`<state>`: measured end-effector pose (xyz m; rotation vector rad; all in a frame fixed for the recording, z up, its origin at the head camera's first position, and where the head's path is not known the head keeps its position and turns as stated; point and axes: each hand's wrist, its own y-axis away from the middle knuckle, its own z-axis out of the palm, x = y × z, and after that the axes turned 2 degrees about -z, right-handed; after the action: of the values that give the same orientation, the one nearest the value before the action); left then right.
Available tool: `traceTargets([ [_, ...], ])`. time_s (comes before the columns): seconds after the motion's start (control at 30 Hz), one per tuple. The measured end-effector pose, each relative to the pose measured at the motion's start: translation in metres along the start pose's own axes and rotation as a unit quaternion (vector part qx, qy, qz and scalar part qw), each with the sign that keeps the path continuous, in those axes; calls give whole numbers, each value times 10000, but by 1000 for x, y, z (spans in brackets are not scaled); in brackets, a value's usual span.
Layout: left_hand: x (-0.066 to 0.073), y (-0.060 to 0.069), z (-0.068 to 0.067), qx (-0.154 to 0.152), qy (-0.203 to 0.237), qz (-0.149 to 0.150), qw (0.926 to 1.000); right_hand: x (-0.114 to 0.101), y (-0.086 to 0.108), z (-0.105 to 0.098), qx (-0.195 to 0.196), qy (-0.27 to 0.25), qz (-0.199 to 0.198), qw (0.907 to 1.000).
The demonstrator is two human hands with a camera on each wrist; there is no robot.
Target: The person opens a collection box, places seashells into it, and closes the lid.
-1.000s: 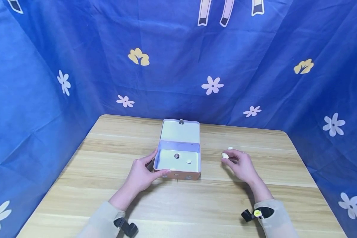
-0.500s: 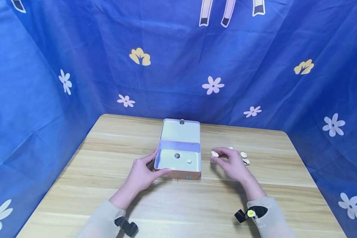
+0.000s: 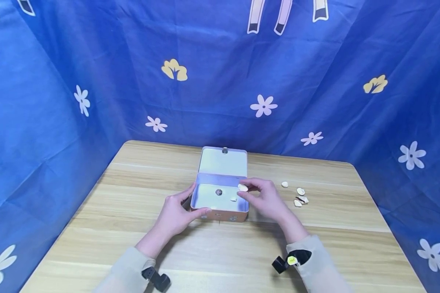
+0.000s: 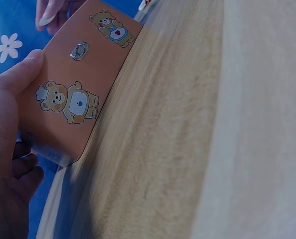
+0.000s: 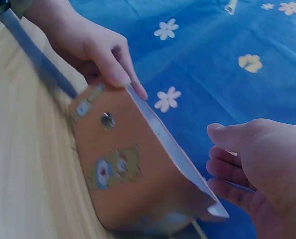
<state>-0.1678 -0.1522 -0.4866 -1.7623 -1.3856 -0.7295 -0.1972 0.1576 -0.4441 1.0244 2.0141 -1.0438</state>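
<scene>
An orange tin box stands on the table with its hinged lid raised. Bears decorate its front in the left wrist view. My left hand holds the front left corner, thumb on the front rim and fingers along the left side. Over the box's right edge, my right hand pinches a white seashell between thumb and fingertips. Inside lie a small dark round object, its kind unclear, and another white shell.
Right of the box, several small shells lie loose on the wooden table, including a round white shell and a dark-and-white shell. A blue patterned cloth surrounds the table's back and sides.
My right hand has carried the white seashell leftward from the loose shells to over the box's right edge, uncovering those shells. My left hand has stayed on the box.
</scene>
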Motion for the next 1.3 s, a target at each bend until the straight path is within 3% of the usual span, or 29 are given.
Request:
traceTargets([
  [0.23,0,-1,2,-31,0,11,10000,-2,-10,25,-380,164,-116,9991],
  [0.6,-2,1,6,-14,1,106,9999,-2,-19,40,-513,152,-45,9986],
  [1.0,-4,0,8,37,25,227,9997,5,-26,50,-656,664,-167,9955],
  [1.3,-10,0,6,136,131,64,9998,5,-28,59,-662,1232,-182,9900],
])
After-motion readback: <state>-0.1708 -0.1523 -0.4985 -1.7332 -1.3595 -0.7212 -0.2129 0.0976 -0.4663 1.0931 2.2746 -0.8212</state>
